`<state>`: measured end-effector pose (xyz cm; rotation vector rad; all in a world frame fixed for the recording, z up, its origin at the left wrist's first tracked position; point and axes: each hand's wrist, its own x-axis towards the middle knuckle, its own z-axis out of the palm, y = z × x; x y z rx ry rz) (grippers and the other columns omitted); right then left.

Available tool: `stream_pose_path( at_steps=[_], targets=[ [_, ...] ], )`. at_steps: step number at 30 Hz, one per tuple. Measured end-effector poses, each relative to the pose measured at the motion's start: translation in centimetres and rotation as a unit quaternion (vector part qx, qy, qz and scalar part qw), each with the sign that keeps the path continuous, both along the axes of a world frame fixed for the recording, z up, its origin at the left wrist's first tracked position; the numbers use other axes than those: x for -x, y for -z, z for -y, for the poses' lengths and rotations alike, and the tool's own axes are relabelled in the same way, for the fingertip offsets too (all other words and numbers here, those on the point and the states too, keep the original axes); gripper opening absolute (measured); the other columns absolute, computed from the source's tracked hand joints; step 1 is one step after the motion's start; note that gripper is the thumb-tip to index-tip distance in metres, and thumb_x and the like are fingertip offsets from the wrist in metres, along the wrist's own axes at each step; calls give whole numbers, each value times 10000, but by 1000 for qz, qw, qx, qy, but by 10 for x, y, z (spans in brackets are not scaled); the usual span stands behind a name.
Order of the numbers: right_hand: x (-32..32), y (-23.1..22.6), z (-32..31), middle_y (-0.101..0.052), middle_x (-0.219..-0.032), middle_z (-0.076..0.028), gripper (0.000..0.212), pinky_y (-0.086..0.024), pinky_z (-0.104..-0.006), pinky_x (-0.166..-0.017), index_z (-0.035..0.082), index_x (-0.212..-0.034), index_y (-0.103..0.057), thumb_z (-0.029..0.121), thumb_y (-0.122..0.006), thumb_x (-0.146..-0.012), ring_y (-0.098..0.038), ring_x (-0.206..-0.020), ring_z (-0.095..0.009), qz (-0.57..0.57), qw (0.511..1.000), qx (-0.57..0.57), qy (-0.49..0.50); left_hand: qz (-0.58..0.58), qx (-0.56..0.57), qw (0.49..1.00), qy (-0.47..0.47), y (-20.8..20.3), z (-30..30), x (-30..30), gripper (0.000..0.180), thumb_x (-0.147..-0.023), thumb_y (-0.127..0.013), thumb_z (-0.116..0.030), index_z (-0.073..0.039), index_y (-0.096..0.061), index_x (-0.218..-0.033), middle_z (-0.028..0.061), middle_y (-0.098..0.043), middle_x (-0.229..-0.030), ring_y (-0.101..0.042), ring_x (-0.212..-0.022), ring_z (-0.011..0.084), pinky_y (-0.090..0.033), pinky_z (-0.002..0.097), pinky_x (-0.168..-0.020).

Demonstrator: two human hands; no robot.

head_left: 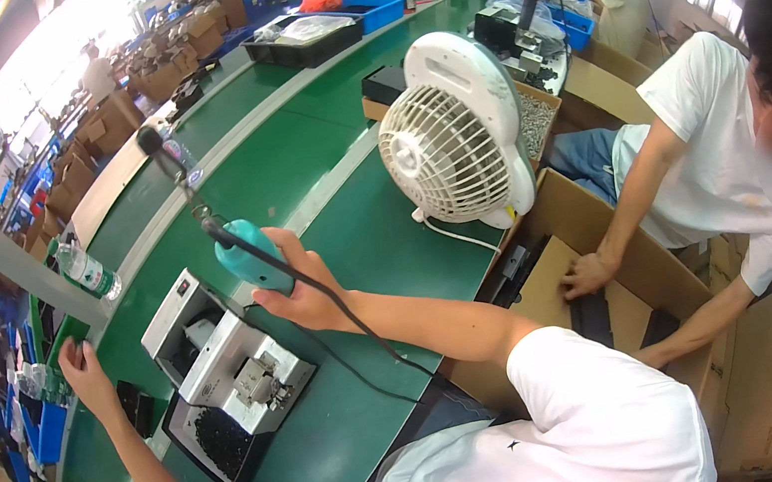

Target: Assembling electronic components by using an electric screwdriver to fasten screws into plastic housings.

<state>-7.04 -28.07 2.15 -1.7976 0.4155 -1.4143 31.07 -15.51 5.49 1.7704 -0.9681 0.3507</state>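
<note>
My right hand is wrapped around the teal body of an electric screwdriver. A black cord and a metal hanger meet at its upper end, and its bit is hidden. Below it on the green bench stands a white machine with a switch and a metal fixture on top. Small black parts fill the dark tray beside that machine. Over at the left, my left hand is raised, fingers bent and slightly apart; I see nothing in it. It is nearest the bench's far left edge and a black piece.
A white fan stands on the bench to the right. Close on my right, a person in a white shirt reaches into a cardboard box. A water bottle stands at the far left; a dark bin sits on the green conveyor.
</note>
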Motion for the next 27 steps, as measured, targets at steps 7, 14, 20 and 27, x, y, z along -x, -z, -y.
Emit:
stream_pose_path(
  at_steps=[7, 14, 20, 27],
  targets=[
    [-24, 27, -1, -594, -779, -64, 605, -471, -259, -587, 44, -1326, -310, 182, -641, -838, -552, -624, -146, 14, 998, 44, -31, 17, 177, 913, 366, -117, -50, 216, 500, -808, -594, -68, -7, -440, -1279, 141, -575, -1141, -577, -945, 196, -446, 277, -862],
    [-39, 1, 4, -554, -718, -36, 569, -422, -238, -521, 29, -1313, -315, 145, -603, -836, -486, -577, -115, 125, 978, -43, -164, -64, 155, 968, 186, -121, -77, 256, 537, -795, -594, -105, 7, -422, -1292, 163, -552, -1171, -572, -965, 212, -444, 287, -865],
    [-39, -4, -25, -525, -725, -44, 745, -457, -254, -517, -5, -1424, -151, 266, -571, -871, -463, -559, -115, 111, 977, -48, -173, -50, 231, 967, 91, -77, -161, 215, 578, -783, -595, -142, 20, -404, -1304, 184, -529, -1200, -567, -985, 228, -441, 297, -869],
    [-30, -4, -45, -525, -714, -52, 773, -491, -275, -542, 6, -1397, -139, 371, -571, -870, -490, -548, -134, 122, 983, -66, -124, -17, 319, 947, -39, -26, -185, 185, 630, -768, -597, -186, 36, -384, -1319, 210, -503, -1234, -561, -1008, 247, -439, 308, -873]
  ],
)
